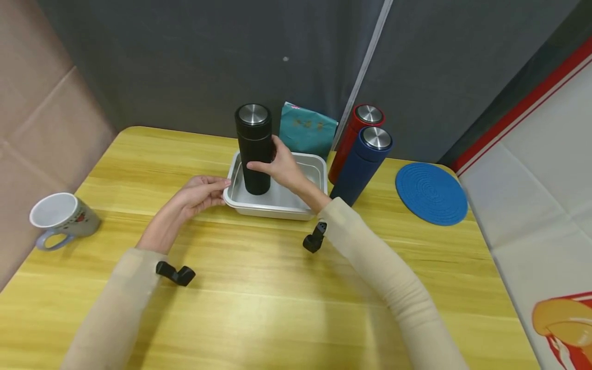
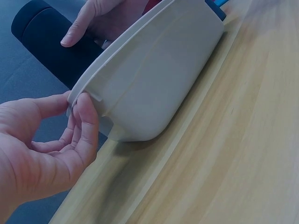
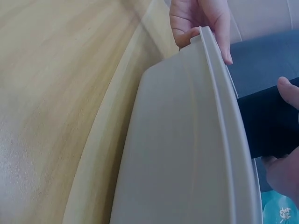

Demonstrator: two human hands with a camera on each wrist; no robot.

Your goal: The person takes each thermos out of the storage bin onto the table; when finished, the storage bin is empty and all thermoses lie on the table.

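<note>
A black flask [image 1: 253, 149] with a steel lid stands upright in the left half of a pale metal tray [image 1: 296, 205] on the yellow wooden table. My right hand [image 1: 265, 163] grips the flask around its middle, thumb in front. My left hand [image 1: 222, 186] pinches the tray's left rim. In the left wrist view the left hand [image 2: 77, 105] has its thumb over the rim of the tray [image 2: 154, 79] and fingers beneath, with the flask [image 2: 46, 42] behind. The right wrist view shows the tray's outer wall [image 3: 187, 149], the flask [image 3: 266, 121] and the left hand [image 3: 201, 23] on the rim.
A red flask [image 1: 356, 136] and a dark blue flask [image 1: 365, 164] stand just right of the tray. A teal packet [image 1: 307, 128] leans on the grey wall behind. A round blue mat [image 1: 431, 193] lies at the right, a white mug [image 1: 62, 216] near the left edge.
</note>
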